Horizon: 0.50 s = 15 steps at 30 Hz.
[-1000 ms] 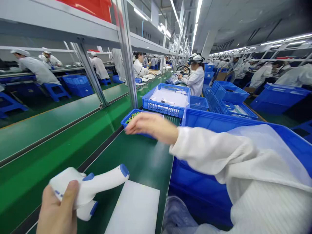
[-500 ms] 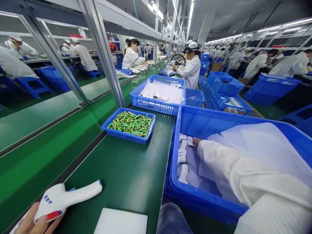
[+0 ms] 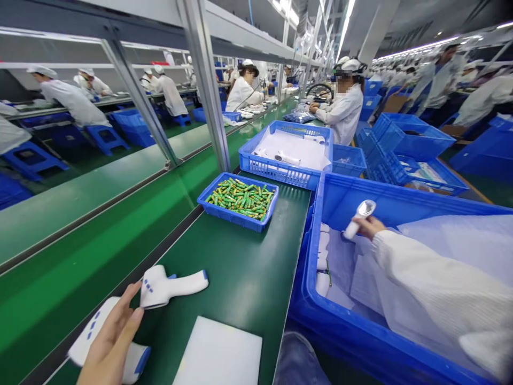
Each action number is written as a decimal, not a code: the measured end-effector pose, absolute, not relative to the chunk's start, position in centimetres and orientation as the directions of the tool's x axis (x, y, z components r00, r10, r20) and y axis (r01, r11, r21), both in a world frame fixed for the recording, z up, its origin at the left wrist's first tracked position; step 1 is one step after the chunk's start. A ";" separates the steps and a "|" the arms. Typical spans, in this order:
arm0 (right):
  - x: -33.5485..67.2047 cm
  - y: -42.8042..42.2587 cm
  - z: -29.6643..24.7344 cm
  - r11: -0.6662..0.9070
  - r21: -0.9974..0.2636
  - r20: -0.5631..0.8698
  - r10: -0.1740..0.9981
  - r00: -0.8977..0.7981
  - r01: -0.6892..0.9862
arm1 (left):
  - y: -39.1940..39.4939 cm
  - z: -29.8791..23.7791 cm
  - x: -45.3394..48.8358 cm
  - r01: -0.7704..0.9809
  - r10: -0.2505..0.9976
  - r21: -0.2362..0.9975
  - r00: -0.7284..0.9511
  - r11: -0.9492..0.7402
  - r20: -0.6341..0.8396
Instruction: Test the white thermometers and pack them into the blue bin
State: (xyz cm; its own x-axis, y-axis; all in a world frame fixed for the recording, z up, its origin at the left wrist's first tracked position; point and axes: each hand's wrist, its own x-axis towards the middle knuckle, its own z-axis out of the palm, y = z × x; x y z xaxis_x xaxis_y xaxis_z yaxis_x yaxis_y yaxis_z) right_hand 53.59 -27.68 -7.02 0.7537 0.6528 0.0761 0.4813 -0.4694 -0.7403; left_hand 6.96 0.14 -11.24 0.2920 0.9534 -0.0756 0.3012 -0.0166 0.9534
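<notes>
My left hand (image 3: 114,334) has its fingers stretched out and thumb apart, the tips at the near end of a white gun-shaped handheld device (image 3: 176,286) lying on the green bench. A second white gun-shaped device (image 3: 94,326) lies partly hidden behind that hand. Over the big blue bin (image 3: 360,350), my right hand (image 3: 371,227) grips another white gun-shaped device (image 3: 355,224) by its handle, with its shiny round end turned up. Several similar white devices (image 3: 323,256) rest along the bin's left wall, on white sheets (image 3: 372,272).
A blue tray (image 3: 230,216) of green batteries (image 3: 244,198) stands on the bench (image 3: 224,256). Behind it is a blue crate (image 3: 280,174) with white devices on a sheet. A white block (image 3: 220,353) lies at the front edge. A metal post (image 3: 210,91) rises at left; a co-worker (image 3: 347,107) sits beyond.
My right hand has lifted a white device off the bin's left side. My left hand has loosened from its device, which now lies farther forward on the bench. The view has turned left.
</notes>
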 end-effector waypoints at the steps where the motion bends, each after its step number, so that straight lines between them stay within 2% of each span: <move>1: 53.6 -26.9 -5.8 -0.419 -0.780 0.121 0.628 0.769 0.464 | -0.1 -10.4 7.2 0.300 0.955 0.953 0.275 0.026 -0.112; 3: 52.8 -25.1 -3.4 -0.299 -0.833 0.218 0.595 0.773 0.465 | -1.0 -8.9 7.8 0.247 0.951 0.966 0.270 0.082 -0.150; 5: 50.4 -22.7 -1.2 -0.191 -0.785 0.346 0.655 0.672 0.590 | -2.1 -8.0 8.5 0.134 0.946 0.987 0.302 0.083 -0.121; 6: 48.5 -21.3 -0.4 -0.139 -0.701 0.405 0.730 0.551 0.700 | -2.7 -7.7 8.9 0.077 0.938 0.993 0.328 0.091 -0.112; 8: 43.9 -18.4 0.4 0.054 -0.425 0.465 0.869 0.167 0.904 | -4.1 -7.5 9.6 -0.031 0.912 0.990 0.394 0.137 -0.114; 10: 38.7 -15.6 0.2 0.311 -0.142 0.392 0.889 -0.235 0.940 | -5.5 -7.3 10.2 -0.132 0.883 0.970 0.454 0.202 -0.122; 12: 34.0 -13.0 -0.6 0.501 0.057 0.304 0.815 -0.494 0.863 | -6.7 -6.8 10.4 -0.202 0.874 0.947 0.468 0.250 -0.131; 14: 31.0 -10.7 -1.6 0.600 0.058 0.231 0.770 -0.595 0.798 | -7.4 -5.9 10.2 -0.198 0.896 0.946 0.416 0.257 -0.156; 15: 30.5 -9.6 -1.9 0.575 0.003 0.196 0.802 -0.564 0.818 | -7.4 -5.4 9.9 -0.178 0.915 0.954 0.369 0.242 -0.163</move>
State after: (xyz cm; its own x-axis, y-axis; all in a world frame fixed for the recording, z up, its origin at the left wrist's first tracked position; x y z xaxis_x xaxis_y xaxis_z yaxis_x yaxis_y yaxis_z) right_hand 30.46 -9.58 -1.94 -0.5642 0.8020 0.1960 0.8183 0.5748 0.0030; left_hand 9.89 -7.43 -5.42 0.3689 0.9150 -0.1633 -0.1779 0.2419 0.9538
